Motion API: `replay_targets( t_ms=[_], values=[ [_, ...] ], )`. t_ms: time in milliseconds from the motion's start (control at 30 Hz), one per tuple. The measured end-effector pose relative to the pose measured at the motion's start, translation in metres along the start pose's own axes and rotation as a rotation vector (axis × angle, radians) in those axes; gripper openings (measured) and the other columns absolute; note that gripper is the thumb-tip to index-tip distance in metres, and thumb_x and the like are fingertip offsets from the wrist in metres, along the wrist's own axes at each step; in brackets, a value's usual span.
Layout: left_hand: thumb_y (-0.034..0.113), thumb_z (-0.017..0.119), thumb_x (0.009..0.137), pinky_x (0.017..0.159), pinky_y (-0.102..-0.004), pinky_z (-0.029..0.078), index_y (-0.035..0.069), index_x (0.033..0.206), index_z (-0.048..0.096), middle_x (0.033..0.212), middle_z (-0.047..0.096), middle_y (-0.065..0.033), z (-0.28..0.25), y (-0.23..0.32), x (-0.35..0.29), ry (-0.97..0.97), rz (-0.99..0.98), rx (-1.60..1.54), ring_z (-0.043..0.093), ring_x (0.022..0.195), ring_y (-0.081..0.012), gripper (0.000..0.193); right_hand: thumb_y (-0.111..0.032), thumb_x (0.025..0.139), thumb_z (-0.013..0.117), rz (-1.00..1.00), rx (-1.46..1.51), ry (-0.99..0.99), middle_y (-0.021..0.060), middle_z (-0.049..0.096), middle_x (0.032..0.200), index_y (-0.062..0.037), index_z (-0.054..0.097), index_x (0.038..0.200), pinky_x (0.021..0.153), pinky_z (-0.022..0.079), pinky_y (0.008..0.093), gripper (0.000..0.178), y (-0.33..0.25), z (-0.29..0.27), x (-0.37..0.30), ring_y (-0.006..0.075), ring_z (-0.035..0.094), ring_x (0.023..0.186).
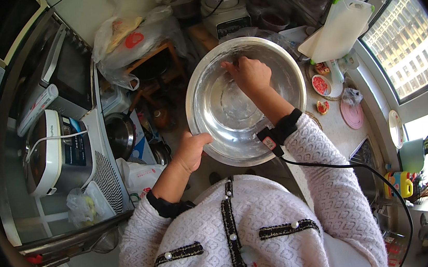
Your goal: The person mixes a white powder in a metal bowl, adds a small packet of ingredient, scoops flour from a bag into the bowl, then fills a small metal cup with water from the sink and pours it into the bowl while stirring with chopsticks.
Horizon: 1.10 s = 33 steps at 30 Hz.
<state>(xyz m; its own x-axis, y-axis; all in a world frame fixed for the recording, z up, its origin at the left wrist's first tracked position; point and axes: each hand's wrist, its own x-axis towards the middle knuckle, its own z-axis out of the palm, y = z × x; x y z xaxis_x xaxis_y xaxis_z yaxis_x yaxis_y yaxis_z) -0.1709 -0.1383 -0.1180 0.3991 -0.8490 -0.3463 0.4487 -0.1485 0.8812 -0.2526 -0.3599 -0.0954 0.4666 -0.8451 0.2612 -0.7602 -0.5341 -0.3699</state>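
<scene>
A large, shiny metal bowl (208, 90) is in front of me, its inside smeared with whitish streaks and looking wet. My left hand (191, 151) grips the bowl's near left rim, thumb over the edge and fingers beneath it. Reaching into the bowl from the right, my right hand (251, 75) is closed near the far inner wall with its fingers curled. Whatever it may hold is hidden. A black strap with a small device (270, 142) is around my right wrist, and a cable runs off it to the right.
On the right counter are a bowl of red seeds (320, 85), a pomegranate piece (323, 107), a pink round mat (353, 114) and upright cutting boards (341, 29). A blender base (225, 17) stands behind the bowl. A rice cooker (56, 150) sits on the left shelf, with lidded pots (120, 135) nearby.
</scene>
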Motion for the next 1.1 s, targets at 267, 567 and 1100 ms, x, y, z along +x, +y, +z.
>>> replay_targets(
  t_ms=[267, 567, 1100],
  values=[
    [-0.003, 0.057, 0.069, 0.067, -0.0293, 0.051, 0.003, 0.113, 0.057, 0.096, 0.063, -0.0061, -0.014, -0.008, 0.006, 0.046, 0.006, -0.005, 0.062, 0.081, -0.0186, 0.045, -0.032, 0.087, 0.051, 0.024, -0.025, 0.037, 0.0167, 0.068, 0.080, -0.0061, 0.061, 0.082, 0.067, 0.052, 0.0481, 0.028, 0.018, -0.003, -0.010, 0.0376, 0.066, 0.073],
    [0.002, 0.056, 0.072, 0.060, -0.0297, 0.053, 0.005, 0.114, 0.057, 0.098, 0.064, -0.0069, -0.015, 0.010, 0.025, 0.031, -0.067, -0.035, 0.065, 0.080, -0.0193, 0.042, -0.024, 0.080, 0.072, 0.497, 0.548, -0.113, 0.0162, 0.062, 0.095, 0.0049, 0.052, 0.114, 0.065, 0.053, 0.0355, 0.049, 0.126, -0.025, -0.082, 0.0238, 0.064, 0.081],
    [0.023, 0.057, 0.092, 0.079, -0.0404, 0.057, 0.002, 0.140, 0.036, 0.130, 0.052, -0.0194, -0.015, 0.054, 0.039, -0.392, 0.050, 0.112, 0.058, 0.113, -0.0312, 0.056, -0.018, 0.092, 0.048, 0.181, 2.625, 0.365, 0.0182, 0.062, 0.098, 0.0045, 0.054, 0.112, 0.041, 0.040, 0.0208, 0.031, 0.321, -0.027, -0.287, 0.0109, 0.046, 0.049]
  ],
)
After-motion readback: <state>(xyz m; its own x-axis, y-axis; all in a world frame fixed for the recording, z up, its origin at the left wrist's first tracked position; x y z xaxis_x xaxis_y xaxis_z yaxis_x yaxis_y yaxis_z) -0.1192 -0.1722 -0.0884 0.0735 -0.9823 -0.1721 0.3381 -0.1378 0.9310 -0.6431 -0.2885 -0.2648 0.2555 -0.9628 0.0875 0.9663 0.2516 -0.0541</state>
